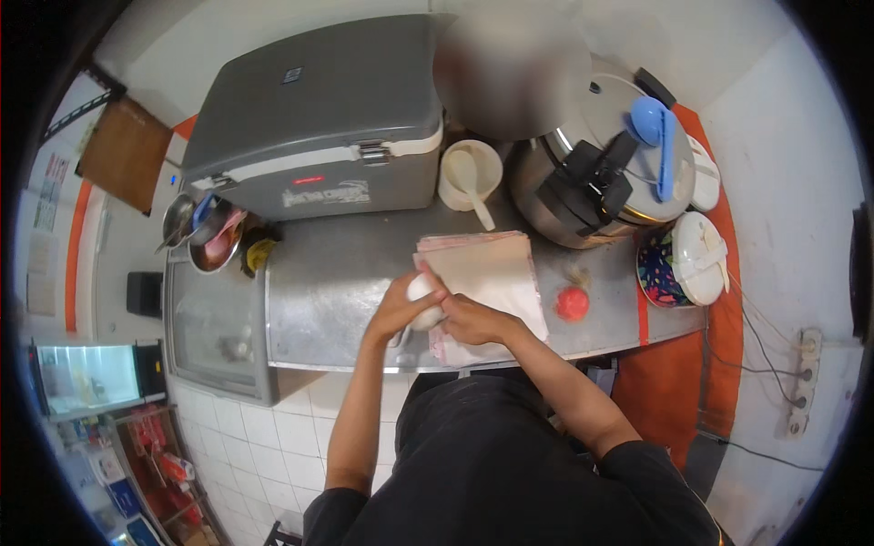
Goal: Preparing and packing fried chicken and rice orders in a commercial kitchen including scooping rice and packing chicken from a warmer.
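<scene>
My left hand [398, 308] and my right hand [471, 319] meet around a smooth white object [425, 300], whose kind I cannot tell. Both hands grip it above the left edge of a stack of paper sheets [485, 273] on the metal counter. Right of the stack lies a round red-pink object [572, 304], with a small pale tuft behind it. Behind the paper stands a white tub [471, 175] with a white plastic scoop [466, 174] in it.
A large grey cooler box [314, 116] stands at the back left. At the back right are a large metal pot [567, 205] with a blue ladle [659, 136] on its lid and a patterned container [659, 269]. Metal bowls [205, 256] stand left, beside the metal counter [328, 307].
</scene>
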A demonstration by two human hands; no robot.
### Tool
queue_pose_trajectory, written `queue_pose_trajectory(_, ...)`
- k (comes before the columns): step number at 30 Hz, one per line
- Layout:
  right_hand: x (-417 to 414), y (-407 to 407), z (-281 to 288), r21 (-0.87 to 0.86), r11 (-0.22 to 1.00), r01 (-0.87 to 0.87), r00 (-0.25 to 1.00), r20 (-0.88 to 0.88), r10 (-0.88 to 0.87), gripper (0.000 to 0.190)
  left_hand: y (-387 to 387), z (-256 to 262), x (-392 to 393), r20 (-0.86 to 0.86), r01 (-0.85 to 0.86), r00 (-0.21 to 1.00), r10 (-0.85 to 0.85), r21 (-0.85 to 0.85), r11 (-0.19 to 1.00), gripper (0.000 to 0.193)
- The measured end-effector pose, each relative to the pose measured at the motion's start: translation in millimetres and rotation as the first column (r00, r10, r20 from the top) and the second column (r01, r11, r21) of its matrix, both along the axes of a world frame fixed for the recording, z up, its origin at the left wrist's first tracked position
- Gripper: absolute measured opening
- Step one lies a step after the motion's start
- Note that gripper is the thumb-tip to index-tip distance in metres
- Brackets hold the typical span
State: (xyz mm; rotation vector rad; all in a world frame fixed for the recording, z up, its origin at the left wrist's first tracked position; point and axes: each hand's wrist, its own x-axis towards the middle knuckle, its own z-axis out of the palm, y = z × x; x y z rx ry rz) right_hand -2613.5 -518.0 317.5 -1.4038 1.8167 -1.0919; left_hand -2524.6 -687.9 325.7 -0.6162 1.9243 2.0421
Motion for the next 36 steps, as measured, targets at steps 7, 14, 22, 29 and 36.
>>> queue_pose_trajectory(7, 23.1, 42.0, -5.6, 0.226, 0.971, -0.072, 0.989, 0.140, 0.040, 0.082, 27.4, -24.9, 20.1, -0.017, 0.320, 0.944, -0.329, 0.286, 0.903, 0.068)
queue_pose_trajectory(14, 29.6, 86.7, -30.5, 0.227, 0.968, 0.108, 0.994, -0.035, -0.103, 0.062, 68.0, -37.5, 26.9, 0.028, 0.414, 0.910, -0.414, -0.011, 0.910, 0.057)
queue_pose_trajectory(22, -70.0, 232.3, -115.7, 0.177, 0.558, 0.811, 0.535, -0.612, -0.583, 0.067, 58.9, -55.9, 98.9, 0.281, -0.673, 0.737, 0.615, 0.224, 0.705, 0.059)
queue_pose_trajectory(29, -37.5, 129.7, -59.5, -0.002, 0.643, 0.766, 0.593, -0.382, -0.709, 0.064, 6.6, -70.5, 198.5, 0.267, -0.776, 0.622, 0.736, 0.339, 0.532, 0.051)
queue_pose_trajectory(36, 50.7, 8.0, -94.0, 0.124, 0.603, 0.788, 0.458, -0.773, -0.440, 0.063, -49.3, -72.6, 239.4, 0.283, -0.740, 0.672, 0.685, 0.226, 0.633, 0.071)
